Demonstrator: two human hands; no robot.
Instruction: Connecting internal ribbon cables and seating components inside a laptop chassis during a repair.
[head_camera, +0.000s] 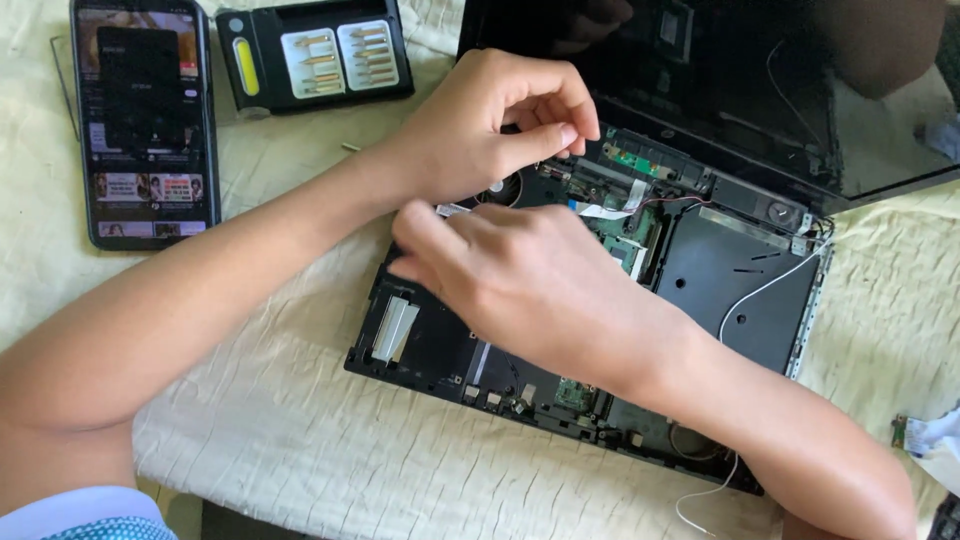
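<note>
- Cream quilted cloth (300, 440) covers the surface under everything; strong daylight, hard shadows.
- Opened laptop base (740, 290) lies at centre-right on the cloth, top cover off, black inner frame and green circuit board (625, 235) exposed. Its dark screen (760, 90) leans back at the upper right.
- Left hand (490, 125) reaches in from the left across the base's rear edge, near the hinge. Thumb and forefinger pinched together at the tip; the grip looks clenched on something small, but what it is cannot be told.
- Right hand (520, 280) crosses from the lower right, palm down over the middle of the base, fingers stretched toward the left side. Whether this grip holds anything cannot be told; the fingertips are turned away from the camera.
- Round fan (500, 192) shows partly between the two hands.
- White flat ribbon cable (610, 208) lies just right of the left hand's fingertips, on the board.
- Thin white wire (770, 285) runs over the black plate on the base's right part; another trails off the front edge onto the cloth.
- Smartphone (145, 120) lies at upper left, screen lit, well apart from the base.
- Black screwdriver bit case (315, 55) sits just right of the phone, lid open, brass-coloured bits in two rows, a yellow strip at its left end.
</note>
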